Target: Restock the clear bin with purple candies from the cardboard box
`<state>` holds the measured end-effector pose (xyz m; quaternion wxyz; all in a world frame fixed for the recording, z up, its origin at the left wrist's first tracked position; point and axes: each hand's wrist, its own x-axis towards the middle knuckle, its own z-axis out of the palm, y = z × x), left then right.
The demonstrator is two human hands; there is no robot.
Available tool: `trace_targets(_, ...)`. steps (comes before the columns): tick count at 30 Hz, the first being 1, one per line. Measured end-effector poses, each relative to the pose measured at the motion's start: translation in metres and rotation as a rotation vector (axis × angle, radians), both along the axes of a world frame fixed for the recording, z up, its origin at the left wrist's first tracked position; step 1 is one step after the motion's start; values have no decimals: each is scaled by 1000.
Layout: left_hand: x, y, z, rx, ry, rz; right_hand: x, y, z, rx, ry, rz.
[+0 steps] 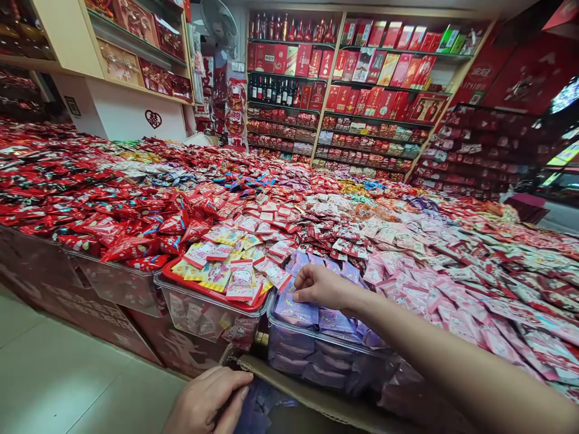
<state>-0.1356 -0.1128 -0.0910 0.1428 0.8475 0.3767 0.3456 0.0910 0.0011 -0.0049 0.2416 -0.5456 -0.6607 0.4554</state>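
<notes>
My right hand [322, 288] reaches in from the right, its fingers curled closed just over the purple sweet packets [294, 310] in a clear plastic bin [325, 361]. Whatever its fingertips pinch, if anything, is hidden against the packets. At the bottom my left hand [210, 398] is closed at the corner of an open cardboard box [298, 392], thumb and fingers around its edge. Some purple packets [260, 404] show inside this box, in shadow. Left of the purple bin, a second clear bin [203, 310] bears a red tray of yellow, white and red packets [242, 274].
Red packets [136, 241] fill bins to the left, and pink packets [416, 289] are heaped to the right. Behind the wide display stand shelves [335, 78] of bottles and red boxes. A fan [219, 24] hangs at the back. Tiled floor [58, 367] lies at lower left.
</notes>
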Motion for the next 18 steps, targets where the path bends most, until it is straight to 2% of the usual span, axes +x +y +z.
trace_targets(7, 0, -1, 1, -19, 2, 6, -1, -1, 2, 14, -56, 10)
trace_targets(13, 0, 0, -1, -4, 4, 8, -5, -1, 12, 235, -136, -32)
trace_targets(18, 0, -1, -1, 5, 7, 17, -21, 4, 18, 304, -188, -51)
